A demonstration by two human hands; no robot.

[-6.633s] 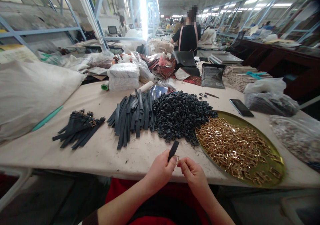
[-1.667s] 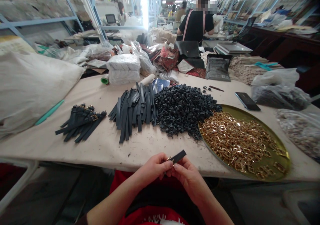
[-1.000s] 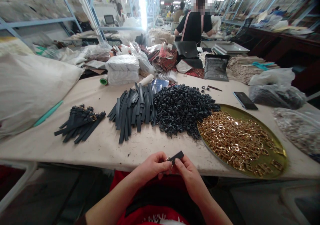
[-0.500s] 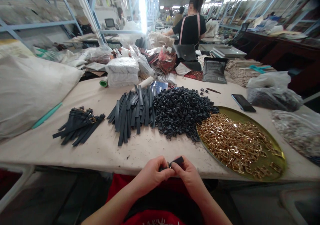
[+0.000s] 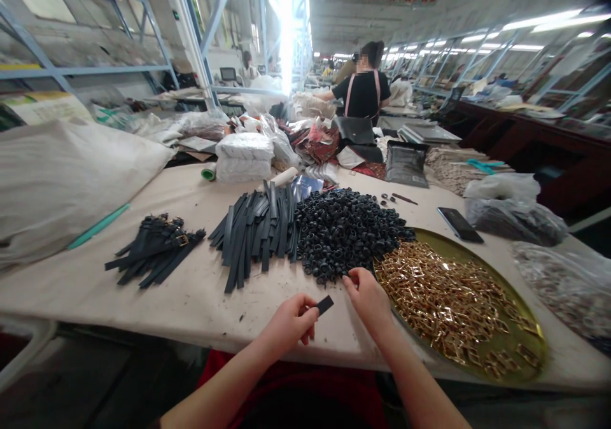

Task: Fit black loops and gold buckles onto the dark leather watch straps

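— Where's the strap [image 5: 324, 305]?

— In the left hand [image 5: 291, 322], pinched between thumb and fingers near the worktop's [image 5: 191, 308] front edge. One end pokes out; the rest is hidden.

— And the right hand [image 5: 367, 298]?

— Fingertips at the front of the heaped loops [image 5: 348, 232]. Whether they've gripped one, I can't tell.

— How would you do this bit well?

— I'd pick a single one from the fringe facing the front edge; the middle looks too crowded for a clean pinch. Keep the left hand firm and the strap's end bare.

— Anything to watch?

— The tray [image 5: 465, 251] of buckles [image 5: 434, 295], toward the front edge's right end. It meets the heap, and the right forearm passes close, so mind the rim.
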